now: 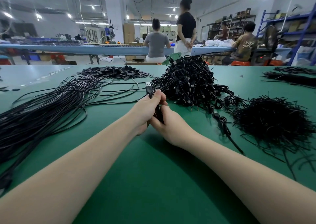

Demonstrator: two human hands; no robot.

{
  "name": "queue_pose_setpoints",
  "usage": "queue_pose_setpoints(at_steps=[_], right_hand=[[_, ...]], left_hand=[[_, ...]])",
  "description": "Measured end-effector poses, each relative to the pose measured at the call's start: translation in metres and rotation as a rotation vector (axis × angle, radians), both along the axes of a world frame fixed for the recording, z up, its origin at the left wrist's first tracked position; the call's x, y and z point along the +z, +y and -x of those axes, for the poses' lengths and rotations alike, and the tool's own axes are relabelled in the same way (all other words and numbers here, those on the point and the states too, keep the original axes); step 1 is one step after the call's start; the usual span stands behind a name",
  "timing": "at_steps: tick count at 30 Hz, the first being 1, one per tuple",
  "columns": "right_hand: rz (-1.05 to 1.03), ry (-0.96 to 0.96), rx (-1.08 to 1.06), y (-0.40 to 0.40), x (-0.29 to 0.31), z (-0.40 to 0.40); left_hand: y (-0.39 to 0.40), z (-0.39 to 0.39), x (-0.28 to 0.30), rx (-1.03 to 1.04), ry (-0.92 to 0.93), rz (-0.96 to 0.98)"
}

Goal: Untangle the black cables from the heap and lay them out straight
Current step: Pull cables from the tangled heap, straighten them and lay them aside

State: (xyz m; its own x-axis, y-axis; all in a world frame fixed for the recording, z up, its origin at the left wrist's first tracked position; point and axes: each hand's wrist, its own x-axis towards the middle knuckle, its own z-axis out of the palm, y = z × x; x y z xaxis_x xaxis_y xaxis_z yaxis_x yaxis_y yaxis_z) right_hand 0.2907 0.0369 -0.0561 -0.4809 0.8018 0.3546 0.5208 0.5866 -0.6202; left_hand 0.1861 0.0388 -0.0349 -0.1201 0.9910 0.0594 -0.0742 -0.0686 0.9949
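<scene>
Head view: L hand (pixel 150 109) & R hand (pixel 168 126) grip thin black cable (pixel 149 89) w/ USB plug, beside tangled heap (pixel 189 81).

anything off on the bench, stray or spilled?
Minor only: a few small black pieces lie scattered at the green table's far left, apart from their pile. One USB cable trails loose from the tangled heap.

A green bench (pixel 153 181) carries everything. On its left lies a long sheaf of straightened black cables (pixel 42 114), fanning toward the far side. Behind them sits a flat pile of small black sleeves (pixel 116 73). Near the middle rises the tangled heap (pixel 189 83) of cables. A bristly mound of short black wire pieces (pixel 270 121) lies at right, and another bundle (pixel 294 77) at the far right edge.
</scene>
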Motion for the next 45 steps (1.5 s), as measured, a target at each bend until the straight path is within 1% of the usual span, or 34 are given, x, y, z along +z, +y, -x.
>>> queue_pose_setpoints(at_steps=[5, 8, 10, 14, 18, 20, 25, 27, 30, 31, 32, 34, 35, 37, 38, 40, 43, 44, 45], right_hand=[[-0.002, -0.024, -0.085, 0.002, -0.005, 0.004], [-0.005, -0.019, -0.071, 0.004, -0.005, 0.004], [0.015, 0.010, -0.032, 0.005, -0.006, 0.003], [0.072, 0.136, 0.014, 0.005, -0.007, 0.004], [0.065, 0.148, 0.012, 0.005, -0.007, 0.005], [0.033, 0.119, -0.006, 0.004, -0.007, 0.004], [-0.083, -0.044, -0.101, 0.003, -0.006, 0.000], [-0.135, -0.146, -0.142, 0.004, -0.007, -0.002], [-0.171, -0.205, -0.209, 0.008, -0.006, -0.006], [-0.177, -0.213, -0.229, 0.008, -0.006, -0.008], [-0.180, -0.224, -0.244, 0.009, -0.006, -0.008], [-0.182, -0.236, -0.247, 0.009, -0.006, -0.006], [-0.174, -0.222, -0.240, 0.008, -0.006, -0.005], [-0.123, -0.159, -0.234, 0.006, -0.005, -0.003], [-0.100, -0.136, -0.238, 0.006, -0.004, -0.005], [-0.078, -0.140, -0.250, 0.007, -0.004, -0.007], [-0.017, -0.088, -0.293, 0.012, -0.006, -0.010], [-0.018, -0.095, -0.317, 0.015, -0.006, -0.013], [-0.047, -0.141, -0.339, 0.018, -0.007, -0.016]], left_hand=[[0.002, 0.001, -0.004, -0.028, -0.002, -0.034], [0.003, -0.001, -0.007, -0.010, 0.002, -0.060], [0.004, -0.002, -0.009, 0.017, 0.036, -0.078], [0.005, 0.001, -0.012, 0.027, 0.076, -0.098], [0.005, 0.001, -0.013, 0.037, 0.082, -0.130], [0.005, 0.000, -0.013, 0.038, 0.097, -0.140], [0.003, -0.004, -0.015, 0.012, 0.085, -0.145], [0.002, -0.004, -0.014, 0.000, 0.112, -0.108], [0.000, 0.004, -0.012, -0.103, 0.131, -0.027], [-0.001, 0.006, -0.012, -0.119, 0.158, -0.015], [0.000, 0.008, -0.012, -0.096, 0.231, -0.030], [0.000, 0.008, -0.012, 0.030, 0.370, -0.116], [0.000, 0.008, -0.012, 0.078, 0.386, -0.152], [-0.001, 0.008, -0.012, 0.072, 0.366, -0.191], [-0.001, 0.008, -0.013, 0.046, 0.385, -0.206], [-0.003, 0.007, -0.015, 0.052, 0.523, -0.257], [-0.002, 0.012, -0.021, 0.292, 0.658, -0.350], [-0.003, 0.016, -0.021, 0.377, 0.723, -0.431], [-0.006, 0.020, -0.021, 0.446, 0.871, -0.556]])
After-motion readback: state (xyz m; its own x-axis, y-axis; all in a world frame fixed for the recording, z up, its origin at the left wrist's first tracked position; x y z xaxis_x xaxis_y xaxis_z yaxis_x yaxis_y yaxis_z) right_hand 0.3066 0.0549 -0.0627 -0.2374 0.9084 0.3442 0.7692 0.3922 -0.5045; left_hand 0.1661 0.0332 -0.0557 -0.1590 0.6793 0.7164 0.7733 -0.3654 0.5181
